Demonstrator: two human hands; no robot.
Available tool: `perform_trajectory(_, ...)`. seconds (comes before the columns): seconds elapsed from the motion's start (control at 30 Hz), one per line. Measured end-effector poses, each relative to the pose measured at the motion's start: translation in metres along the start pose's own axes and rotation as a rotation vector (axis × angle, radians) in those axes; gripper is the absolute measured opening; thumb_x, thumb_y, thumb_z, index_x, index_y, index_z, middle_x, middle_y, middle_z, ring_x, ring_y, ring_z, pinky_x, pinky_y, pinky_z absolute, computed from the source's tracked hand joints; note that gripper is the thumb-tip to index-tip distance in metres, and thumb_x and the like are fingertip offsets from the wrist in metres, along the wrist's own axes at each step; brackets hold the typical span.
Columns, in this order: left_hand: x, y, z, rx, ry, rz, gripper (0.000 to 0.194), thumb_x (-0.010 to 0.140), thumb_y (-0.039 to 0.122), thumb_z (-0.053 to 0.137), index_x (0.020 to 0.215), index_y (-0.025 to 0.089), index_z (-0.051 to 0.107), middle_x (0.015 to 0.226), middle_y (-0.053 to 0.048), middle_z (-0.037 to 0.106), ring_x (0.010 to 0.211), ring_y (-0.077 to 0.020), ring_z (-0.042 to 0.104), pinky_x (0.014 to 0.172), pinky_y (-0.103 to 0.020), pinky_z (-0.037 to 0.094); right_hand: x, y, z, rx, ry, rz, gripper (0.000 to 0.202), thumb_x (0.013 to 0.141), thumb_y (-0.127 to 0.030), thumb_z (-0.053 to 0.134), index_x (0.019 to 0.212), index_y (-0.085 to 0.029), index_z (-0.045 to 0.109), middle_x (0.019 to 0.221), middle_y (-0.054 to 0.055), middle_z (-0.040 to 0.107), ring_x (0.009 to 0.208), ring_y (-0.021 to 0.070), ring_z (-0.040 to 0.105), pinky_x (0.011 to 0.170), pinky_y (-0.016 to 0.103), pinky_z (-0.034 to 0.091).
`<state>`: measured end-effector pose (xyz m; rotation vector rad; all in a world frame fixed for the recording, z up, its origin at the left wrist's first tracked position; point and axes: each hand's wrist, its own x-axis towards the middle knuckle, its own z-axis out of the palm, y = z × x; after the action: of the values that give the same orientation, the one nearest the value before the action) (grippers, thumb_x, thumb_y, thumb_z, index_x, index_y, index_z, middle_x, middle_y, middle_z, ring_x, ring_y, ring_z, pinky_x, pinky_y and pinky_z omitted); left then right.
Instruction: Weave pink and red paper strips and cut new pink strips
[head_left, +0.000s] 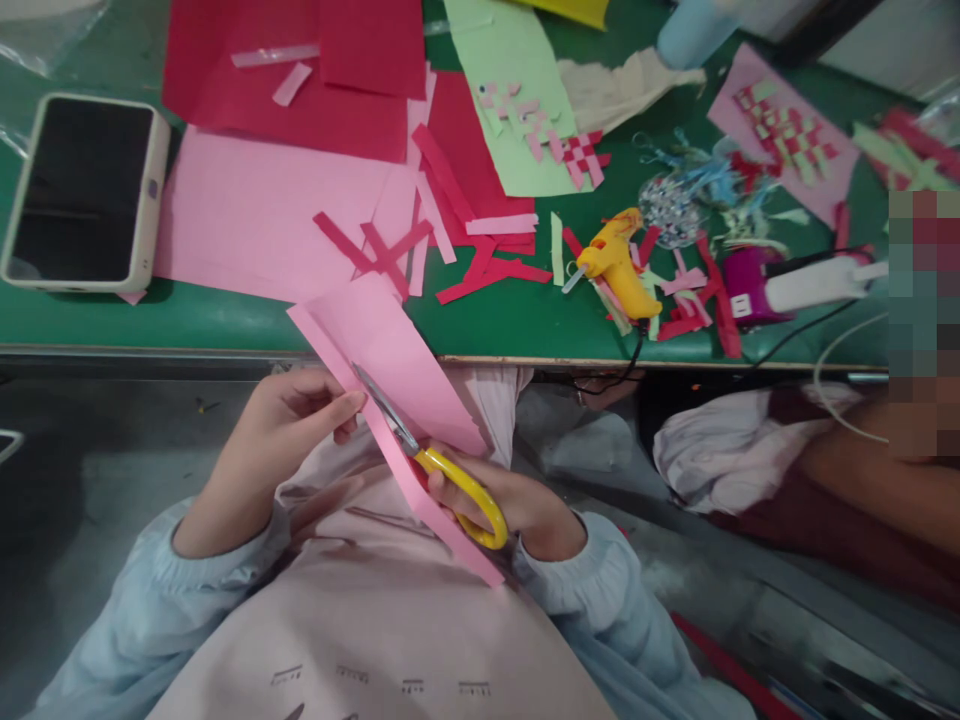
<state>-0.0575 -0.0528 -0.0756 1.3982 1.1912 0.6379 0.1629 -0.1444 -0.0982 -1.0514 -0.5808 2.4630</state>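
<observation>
nearest, the right hand (pixel 532 500) has its fingers curled round the yellow handle of the scissors (pixel 426 458); how wide they part inside the loops, i cannot tell. the blades lie lengthwise along the pink paper (pixel 401 335), which is held above the lap, just off the table (pixel 247 325). the left hand (pixel 281 430) pinches the paper's near edge between thumb and finger, close beside the blades (rather close, from where i stand). to cut well, i judge, keep that thumb off the blade line, hold the sheet taut and turn the paper rather than the wrist. farther off, loose strips (pixel 502 225) lie between the phone (pixel 82 195) and the glue gun (pixel 626 265); beyond them, red sheets (pixel 375 50).
</observation>
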Motion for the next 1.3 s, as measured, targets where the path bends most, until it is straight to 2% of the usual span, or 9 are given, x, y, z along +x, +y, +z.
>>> perform_trajectory(0.13, -0.001, 0.003, 0.002, 0.008, 0.013, 0.003, 0.036, 0.088, 0.037, 0.071, 0.057, 0.022, 0.061, 0.052, 0.001, 0.057, 0.050, -0.0123, 0.048, 0.046, -0.027, 0.035, -0.001, -0.003, -0.001, 0.122, -0.070, 0.034, 0.055, 0.090, -0.074, 0.053, 0.087, -0.020, 0.051, 0.077, -0.003, 0.045, 0.053, 0.0056, 0.034, 0.047, 0.021, 0.030)
perform_trajectory(0.4, -0.001, 0.001, 0.001, -0.006, 0.002, 0.006, 0.035, 0.087, 0.037, 0.071, 0.056, 0.023, 0.062, 0.052, 0.000, 0.057, 0.050, -0.0132, 0.049, 0.046, -0.028, 0.036, 0.009, 0.012, -0.011, 0.246, -0.135, 0.072, 0.049, 0.100, -0.068, 0.041, 0.093, -0.020, 0.051, 0.080, -0.003, 0.046, 0.051, 0.0049, 0.037, 0.047, 0.021, 0.029)
perform_trajectory(0.57, 0.000, 0.002, 0.001, -0.022, -0.013, -0.027, 0.036, 0.086, 0.037, 0.072, 0.056, 0.021, 0.061, 0.051, 0.001, 0.057, 0.047, -0.0111, 0.046, 0.044, -0.025, 0.034, 0.008, 0.010, -0.011, 0.335, -0.135, 0.088, 0.045, 0.096, -0.066, 0.053, 0.099, -0.021, 0.050, 0.080, -0.004, 0.049, 0.049, 0.0043, 0.035, 0.048, 0.020, 0.031)
perform_trajectory(0.67, 0.001, -0.001, 0.000, -0.050, -0.033, -0.021, 0.037, 0.086, 0.039, 0.073, 0.057, 0.020, 0.062, 0.051, 0.001, 0.058, 0.049, -0.0105, 0.049, 0.046, -0.024, 0.036, 0.004, 0.006, -0.008, 0.362, -0.118, 0.099, 0.043, 0.098, -0.063, 0.050, 0.095, -0.020, 0.051, 0.078, -0.004, 0.049, 0.050, 0.0041, 0.037, 0.048, 0.019, 0.030)
perform_trajectory(0.8, 0.002, -0.004, 0.001, -0.081, -0.033, -0.020, 0.038, 0.086, 0.041, 0.074, 0.057, 0.019, 0.062, 0.051, 0.000, 0.058, 0.048, -0.0104, 0.049, 0.045, -0.023, 0.036, 0.002, 0.002, -0.003, 0.201, -0.097, 0.062, 0.050, 0.098, -0.068, 0.045, 0.086, -0.020, 0.049, 0.075, -0.004, 0.045, 0.050, 0.0046, 0.036, 0.047, 0.020, 0.028)
perform_trajectory(1.07, -0.002, -0.005, 0.008, -0.156, -0.054, -0.112, 0.035, 0.084, 0.042, 0.075, 0.058, 0.021, 0.063, 0.053, 0.001, 0.058, 0.050, -0.0124, 0.052, 0.048, -0.024, 0.041, -0.004, -0.005, 0.012, -0.105, -0.021, -0.097, 0.065, 0.079, -0.084, 0.057, 0.077, -0.021, 0.039, 0.071, -0.006, 0.036, 0.054, 0.0058, 0.032, 0.048, 0.021, 0.028)
perform_trajectory(1.3, -0.003, -0.006, 0.006, -0.138, -0.072, -0.093, 0.035, 0.085, 0.040, 0.074, 0.058, 0.022, 0.064, 0.053, 0.000, 0.059, 0.051, -0.0126, 0.052, 0.049, -0.024, 0.040, -0.004, 0.001, 0.002, -0.221, -0.057, -0.108, 0.061, 0.087, -0.081, 0.048, 0.080, -0.021, 0.040, 0.073, -0.004, 0.038, 0.057, 0.0070, 0.037, 0.049, 0.021, 0.031)
